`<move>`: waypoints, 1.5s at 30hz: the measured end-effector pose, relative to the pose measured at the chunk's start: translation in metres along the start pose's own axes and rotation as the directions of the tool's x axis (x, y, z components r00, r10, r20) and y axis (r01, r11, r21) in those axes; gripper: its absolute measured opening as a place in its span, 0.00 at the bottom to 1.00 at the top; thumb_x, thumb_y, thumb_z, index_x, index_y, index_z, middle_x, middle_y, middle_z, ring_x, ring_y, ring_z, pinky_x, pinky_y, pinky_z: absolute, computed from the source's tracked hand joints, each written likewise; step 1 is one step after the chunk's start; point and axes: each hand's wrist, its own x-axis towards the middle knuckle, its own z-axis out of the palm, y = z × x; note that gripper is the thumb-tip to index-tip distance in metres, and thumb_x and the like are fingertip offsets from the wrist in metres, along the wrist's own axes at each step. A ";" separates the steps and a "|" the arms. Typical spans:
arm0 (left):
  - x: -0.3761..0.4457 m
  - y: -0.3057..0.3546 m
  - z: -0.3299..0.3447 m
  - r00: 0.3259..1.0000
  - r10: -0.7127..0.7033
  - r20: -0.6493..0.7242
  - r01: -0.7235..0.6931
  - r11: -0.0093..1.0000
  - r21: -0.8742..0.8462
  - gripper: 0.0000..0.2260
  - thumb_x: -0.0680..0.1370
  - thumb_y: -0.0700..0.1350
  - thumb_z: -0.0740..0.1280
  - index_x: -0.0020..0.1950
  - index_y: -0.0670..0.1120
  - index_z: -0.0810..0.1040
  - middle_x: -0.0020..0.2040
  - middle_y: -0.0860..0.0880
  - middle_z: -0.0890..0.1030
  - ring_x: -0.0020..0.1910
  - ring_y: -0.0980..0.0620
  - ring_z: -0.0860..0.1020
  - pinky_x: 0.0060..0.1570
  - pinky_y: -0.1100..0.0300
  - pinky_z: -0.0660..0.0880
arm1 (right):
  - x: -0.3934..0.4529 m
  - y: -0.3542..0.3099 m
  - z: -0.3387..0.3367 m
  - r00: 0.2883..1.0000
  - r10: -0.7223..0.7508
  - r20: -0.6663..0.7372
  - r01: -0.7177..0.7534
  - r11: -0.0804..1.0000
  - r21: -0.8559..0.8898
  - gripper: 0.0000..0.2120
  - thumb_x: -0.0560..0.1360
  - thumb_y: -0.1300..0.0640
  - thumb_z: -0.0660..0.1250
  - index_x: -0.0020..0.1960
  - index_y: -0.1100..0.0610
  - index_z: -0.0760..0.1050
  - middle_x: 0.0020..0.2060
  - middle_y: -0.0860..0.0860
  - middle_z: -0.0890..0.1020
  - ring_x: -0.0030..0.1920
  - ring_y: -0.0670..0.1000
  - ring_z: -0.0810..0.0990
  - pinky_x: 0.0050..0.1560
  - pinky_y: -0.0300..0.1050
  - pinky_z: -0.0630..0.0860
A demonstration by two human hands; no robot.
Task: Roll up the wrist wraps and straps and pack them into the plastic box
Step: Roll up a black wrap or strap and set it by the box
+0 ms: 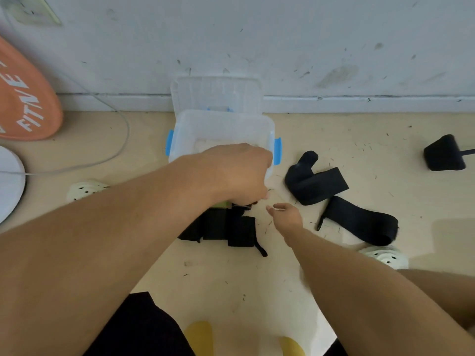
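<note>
Your left hand (239, 173) looks clenched on the black fabric wrist wraps (223, 227) at frame centre, probably starting a roll. Right hand (285, 214) hangs loose beside them, and the clear plastic box (267, 124) waits open just above.

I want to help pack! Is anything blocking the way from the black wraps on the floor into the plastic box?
Nothing visible does. The plastic box is open, its lid leaning on the wall behind. The black wraps lie on bare floor beside it. Only the left hand hovers over the box's near edge.
</note>
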 end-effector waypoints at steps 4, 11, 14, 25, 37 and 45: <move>0.006 0.008 -0.006 0.996 0.042 -0.083 -0.050 0.995 -0.089 0.26 0.82 0.56 0.67 0.78 0.55 0.65 0.74 0.52 0.72 0.70 0.49 0.73 0.66 0.54 0.71 | 0.027 -0.022 -0.043 0.966 -0.236 -0.107 0.191 0.927 -0.324 0.18 0.80 0.57 0.68 0.69 0.52 0.75 0.64 0.52 0.79 0.57 0.51 0.78 0.55 0.47 0.77; 0.019 0.007 0.007 0.999 0.014 0.051 -0.009 0.995 -0.098 0.28 0.81 0.58 0.68 0.79 0.58 0.63 0.76 0.54 0.70 0.72 0.51 0.71 0.66 0.57 0.67 | 0.065 -0.026 -0.082 0.961 -0.206 0.184 0.268 0.530 -0.804 0.43 0.77 0.64 0.69 0.84 0.44 0.50 0.84 0.49 0.48 0.83 0.61 0.45 0.80 0.65 0.52; 0.024 0.009 0.009 0.995 -0.003 0.102 0.013 0.996 -0.093 0.28 0.81 0.59 0.68 0.78 0.59 0.63 0.73 0.56 0.73 0.70 0.52 0.71 0.63 0.58 0.68 | 0.068 -0.015 -0.077 0.972 -0.212 0.106 0.207 0.540 -0.816 0.33 0.77 0.64 0.68 0.79 0.50 0.65 0.81 0.55 0.59 0.82 0.62 0.51 0.79 0.66 0.56; 0.032 0.026 0.017 0.990 0.056 0.132 -0.044 0.995 -0.087 0.26 0.80 0.61 0.67 0.77 0.60 0.64 0.72 0.57 0.73 0.70 0.53 0.72 0.68 0.54 0.70 | 0.064 0.045 -0.125 0.872 -0.353 -0.339 0.013 0.709 -0.705 0.22 0.80 0.63 0.62 0.73 0.51 0.68 0.75 0.54 0.70 0.80 0.58 0.57 0.78 0.65 0.57; 0.030 0.024 0.027 0.987 0.051 0.152 -0.044 0.998 -0.051 0.27 0.81 0.61 0.65 0.78 0.61 0.62 0.74 0.57 0.70 0.71 0.52 0.72 0.67 0.54 0.71 | 0.080 0.055 -0.120 0.972 -0.155 -0.178 -0.070 0.531 -0.845 0.24 0.77 0.60 0.70 0.72 0.58 0.69 0.68 0.55 0.74 0.64 0.58 0.77 0.56 0.53 0.79; 0.026 0.016 0.022 0.986 0.039 0.164 -0.030 0.998 -0.057 0.27 0.81 0.60 0.66 0.78 0.61 0.62 0.73 0.58 0.71 0.70 0.54 0.71 0.63 0.59 0.69 | 0.072 0.036 -0.131 0.962 -0.227 -0.152 -0.035 0.451 -0.892 0.06 0.79 0.61 0.64 0.56 0.57 0.76 0.36 0.51 0.74 0.39 0.54 0.79 0.41 0.48 0.77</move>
